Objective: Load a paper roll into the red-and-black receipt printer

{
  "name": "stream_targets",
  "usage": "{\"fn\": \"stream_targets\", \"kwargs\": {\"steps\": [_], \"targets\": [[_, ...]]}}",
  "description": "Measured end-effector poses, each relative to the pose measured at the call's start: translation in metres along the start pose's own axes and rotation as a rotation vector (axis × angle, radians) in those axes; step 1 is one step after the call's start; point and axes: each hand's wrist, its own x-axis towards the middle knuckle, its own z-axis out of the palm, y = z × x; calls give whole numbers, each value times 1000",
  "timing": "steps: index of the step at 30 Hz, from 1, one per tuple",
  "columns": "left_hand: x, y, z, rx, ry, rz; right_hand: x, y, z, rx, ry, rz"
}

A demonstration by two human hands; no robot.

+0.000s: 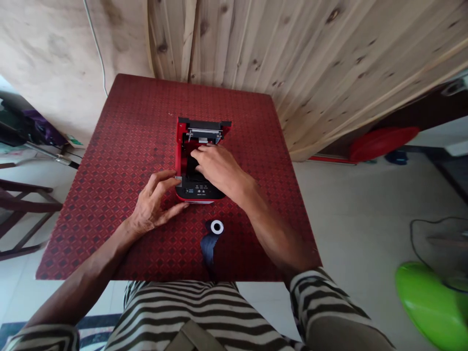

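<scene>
At the near edge of the table (248, 258), striped shirt (190, 312) right up against it. Tabletop is dark red, diamond pattern. On the floor to the right: bright green plastic thing (431, 302), partly out of sight.

On the near part of the tabletop, a small roll (217, 227) with white core, loose dark strip (209, 251) trailing toward the near edge. Just beyond it sits the red-and-black label printer (193, 192), mid-table, front panel with buttons facing near, lid (204, 127) raised at the far end.

Left hand (153, 200): fingers spread, curved, fingertips on printer's left wall, thumb at the near left corner. Not closed on anything. Right hand (221, 165): comes in from the right, fingers bent down into the open bay. Tips hidden, can't tell if they grip anything.

Left of the table, dark wooden chair frame (22, 207). Farther right, red plastic item (383, 144) by the wall. Far side: knotty plank wall (256, 44); pale cable (95, 44) runs down the plywood panel (120, 29) left of it.
</scene>
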Motion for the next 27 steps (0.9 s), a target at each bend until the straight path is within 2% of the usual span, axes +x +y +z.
{"fn": "stream_targets", "kwargs": {"steps": [4, 7, 10, 13, 17, 19, 22, 24, 27], "targets": [[0, -1, 1, -7, 6, -6, 11, 3, 1, -25, -105, -23], [0, -1, 1, 2, 1, -11, 10, 3, -4, 36, -77, -45], [0, -1, 1, 25, -5, -17, 1, -5, -18, 61, 0, -12], [0, 0, 1, 29, -1, -24, -20, -12, -40, 125, 107, 14], [2, 0, 0, 22, 0, -18, -66, 4, -59, 452, 319, 106], [2, 0, -1, 29, 4, -12, -90, 21, -53, 688, 388, 197], [3, 0, -1, 27, 8, -11, -119, 48, -23, 990, 436, 374], [4, 0, -1, 22, 16, -9, -130, 60, 2, 1080, 445, 473], [6, 0, -2, 14, 27, -3, -136, 70, 36, 1081, 445, 536]]}}
